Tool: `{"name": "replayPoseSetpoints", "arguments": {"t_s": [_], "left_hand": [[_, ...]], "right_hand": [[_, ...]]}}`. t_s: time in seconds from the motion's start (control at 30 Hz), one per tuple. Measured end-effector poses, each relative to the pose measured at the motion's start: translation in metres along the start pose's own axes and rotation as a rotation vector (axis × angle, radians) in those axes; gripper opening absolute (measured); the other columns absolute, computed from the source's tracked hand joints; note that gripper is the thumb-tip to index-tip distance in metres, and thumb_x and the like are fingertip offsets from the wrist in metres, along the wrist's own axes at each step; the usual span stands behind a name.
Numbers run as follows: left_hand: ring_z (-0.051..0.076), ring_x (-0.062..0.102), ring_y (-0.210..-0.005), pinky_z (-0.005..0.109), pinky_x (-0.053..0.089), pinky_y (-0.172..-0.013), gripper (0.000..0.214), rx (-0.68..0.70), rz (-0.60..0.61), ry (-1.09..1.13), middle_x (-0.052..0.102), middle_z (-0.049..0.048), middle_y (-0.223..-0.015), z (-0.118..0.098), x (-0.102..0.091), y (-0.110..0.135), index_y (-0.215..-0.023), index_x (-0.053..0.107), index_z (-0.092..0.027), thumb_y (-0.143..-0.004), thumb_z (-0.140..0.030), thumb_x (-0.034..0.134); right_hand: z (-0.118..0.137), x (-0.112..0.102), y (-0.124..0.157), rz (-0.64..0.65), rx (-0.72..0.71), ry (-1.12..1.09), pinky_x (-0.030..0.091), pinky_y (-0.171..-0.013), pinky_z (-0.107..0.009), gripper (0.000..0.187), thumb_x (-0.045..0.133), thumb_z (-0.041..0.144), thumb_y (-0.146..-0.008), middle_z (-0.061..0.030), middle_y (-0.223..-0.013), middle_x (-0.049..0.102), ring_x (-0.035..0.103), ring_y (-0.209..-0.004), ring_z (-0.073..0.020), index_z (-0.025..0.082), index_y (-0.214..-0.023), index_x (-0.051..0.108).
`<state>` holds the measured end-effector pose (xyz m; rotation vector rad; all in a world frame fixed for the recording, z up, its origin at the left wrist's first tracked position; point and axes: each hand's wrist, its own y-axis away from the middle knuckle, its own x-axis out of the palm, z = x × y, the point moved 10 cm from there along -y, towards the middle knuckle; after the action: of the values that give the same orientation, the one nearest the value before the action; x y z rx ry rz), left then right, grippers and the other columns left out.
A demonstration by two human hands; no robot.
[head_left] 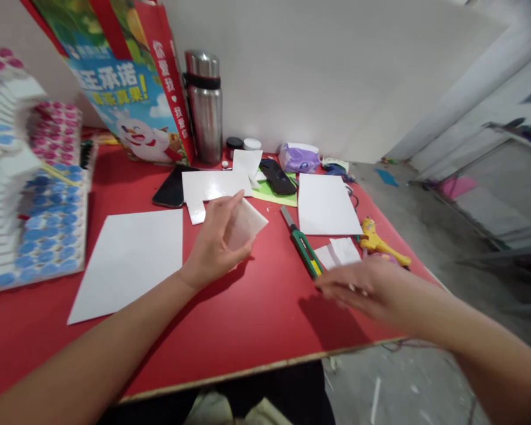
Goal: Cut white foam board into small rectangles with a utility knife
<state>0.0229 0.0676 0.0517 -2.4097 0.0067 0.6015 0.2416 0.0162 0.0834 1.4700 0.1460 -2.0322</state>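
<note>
My left hand is raised over the middle of the red table, its fingers closed on a small white piece of card. My right hand hovers low near the table's right edge, blurred by motion, fingers stretched out flat with nothing visible in them. It is nearest to a green utility knife, small white card scraps and a yellow glue gun.
White sheets and a cut card shape lie on the table. At the back stand a steel flask, a printed bag, a black phone, a purple pouch. Stacked sticker boards fill the left side.
</note>
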Motion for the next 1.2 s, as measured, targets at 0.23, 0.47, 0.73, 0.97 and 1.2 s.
{"name": "replayPoseSetpoints", "arguments": {"t_s": [0.23, 0.47, 0.73, 0.97, 1.2], "left_hand": [[0.019, 0.067, -0.089, 0.033, 0.056, -0.080, 0.055, -0.587, -0.250, 0.491, 0.064, 0.0037, -0.107, 0.056, 0.001, 0.019, -0.129, 0.047, -0.024, -0.083, -0.033, 0.076], [0.020, 0.070, -0.097, 0.039, 0.055, -0.094, 0.044, -0.754, -0.192, 0.917, 0.073, 0.0044, -0.104, 0.062, 0.029, 0.022, -0.113, 0.060, -0.019, -0.076, -0.025, 0.084], [0.025, 0.070, -0.108, 0.038, 0.055, -0.097, 0.033, -0.818, -0.015, 1.153, 0.074, 0.0107, -0.114, 0.051, 0.049, 0.022, -0.110, 0.067, -0.015, -0.081, -0.025, 0.080], [0.027, 0.055, -0.136, 0.043, 0.041, -0.118, 0.068, -0.612, -0.034, 0.973, 0.060, 0.0103, -0.142, 0.059, 0.022, 0.010, -0.130, 0.059, -0.021, -0.066, -0.003, 0.072], [0.026, 0.056, -0.136, 0.051, 0.035, -0.123, 0.075, -0.554, 0.134, 0.743, 0.061, 0.0109, -0.142, 0.063, 0.024, 0.010, -0.140, 0.054, -0.021, -0.068, -0.001, 0.059]], "right_hand": [[0.040, 0.031, -0.114, -0.165, -0.058, -0.495, 0.056, -0.093, -0.036, 0.052, 0.071, 0.023, -0.091, -0.0126, -0.116, 0.077, 0.073, -0.105, -0.0228, 0.014, -0.141, 0.057], [0.002, 0.006, -0.124, -0.458, -0.026, -0.297, 0.054, -0.098, -0.046, 0.045, 0.062, 0.031, -0.097, -0.0157, -0.128, 0.068, 0.068, -0.112, -0.0275, 0.016, -0.139, 0.059], [0.048, 0.015, -0.119, -0.418, -0.132, 0.003, 0.043, -0.111, -0.058, 0.074, 0.071, 0.028, -0.087, -0.0246, -0.147, 0.054, 0.051, -0.136, -0.0391, 0.011, -0.154, 0.042], [0.021, 0.015, -0.125, -0.373, -0.264, -0.001, 0.041, -0.114, -0.052, 0.078, 0.053, -0.001, -0.071, -0.0151, -0.144, 0.059, 0.052, -0.136, -0.0317, 0.018, -0.146, 0.054], [0.018, 0.027, -0.127, -0.349, -0.240, -0.031, 0.037, -0.116, -0.057, 0.073, 0.056, 0.004, -0.080, -0.0149, -0.145, 0.060, 0.053, -0.136, -0.0310, 0.020, -0.152, 0.052]]}}
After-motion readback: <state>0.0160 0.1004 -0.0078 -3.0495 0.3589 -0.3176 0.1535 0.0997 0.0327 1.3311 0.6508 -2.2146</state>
